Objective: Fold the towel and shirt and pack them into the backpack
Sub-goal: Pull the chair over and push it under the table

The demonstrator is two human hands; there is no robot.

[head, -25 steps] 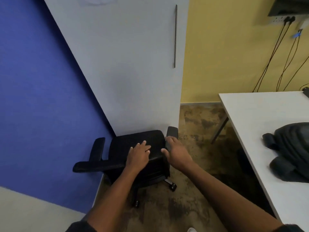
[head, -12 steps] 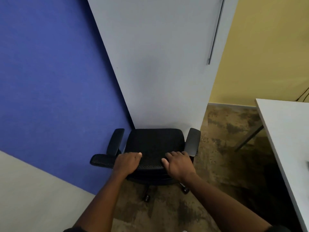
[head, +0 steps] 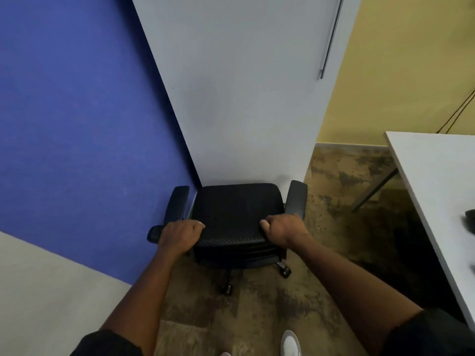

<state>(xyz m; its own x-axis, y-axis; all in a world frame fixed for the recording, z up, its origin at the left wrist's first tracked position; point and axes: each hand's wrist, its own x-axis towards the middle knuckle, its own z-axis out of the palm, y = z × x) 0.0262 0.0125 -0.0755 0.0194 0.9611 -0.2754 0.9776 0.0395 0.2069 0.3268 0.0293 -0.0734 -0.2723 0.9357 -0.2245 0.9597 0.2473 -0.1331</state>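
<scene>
A black office chair (head: 236,209) stands on the floor against a white cabinet, its backrest top toward me. My left hand (head: 180,233) grips the left end of the backrest top, fingers curled over it. My right hand (head: 284,228) grips the right end of the same edge. A sliver of a dark item (head: 470,222), possibly the backpack, shows at the right frame edge on the white table (head: 431,176). No towel or shirt is in view.
A blue wall (head: 77,111) stands left of the chair and a white cabinet (head: 244,86) behind it. A yellow wall (head: 411,60) with hanging cables is at the right. The floor (head: 270,304) is mottled brown. My white shoe (head: 290,343) is at the bottom.
The chair has turned square to the cabinet and closer to the corner. Both hands shifted from the seat and armrest to grip the backrest top. The view panned left, hiding most of the dark bag.
</scene>
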